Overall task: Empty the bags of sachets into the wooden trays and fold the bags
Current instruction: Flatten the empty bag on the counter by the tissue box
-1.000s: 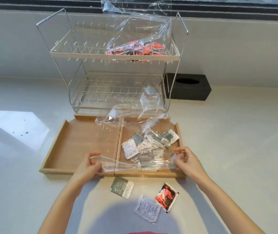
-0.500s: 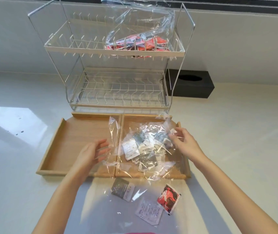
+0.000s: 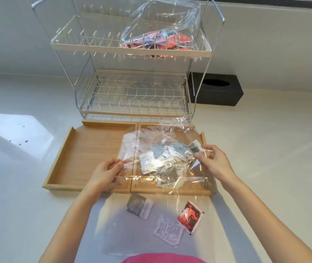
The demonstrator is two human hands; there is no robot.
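Clear bag (image 3: pixel 162 149) is held spread flat over the right wooden tray (image 3: pixel 172 189), its near edge trailing toward the desk (image 3: pixel 265 149). Grey and white sachets (image 3: pixel 162 162) lie heaped in that tray beneath the film, so the bag looks emptied; holding it taut by two sides suits flattening it for a fold. Left wooden tray (image 3: pixel 87 154) holds no sachets.

Left hand (image 3: pixel 106 172) pinches the bag's left edge, fingers curled round the film. Right hand (image 3: pixel 212 160) pinches the right edge between thumb and fingers, wrist slightly raised. Both forearms reach forward, roughly parallel.

Three loose sachets (image 3: pixel 168 219) lie on the desk in front of the trays, outside them. A second bag (image 3: pixel 161 35) of red sachets sits on the upper shelf of the wire rack (image 3: pixel 132 52), not yet emptied.
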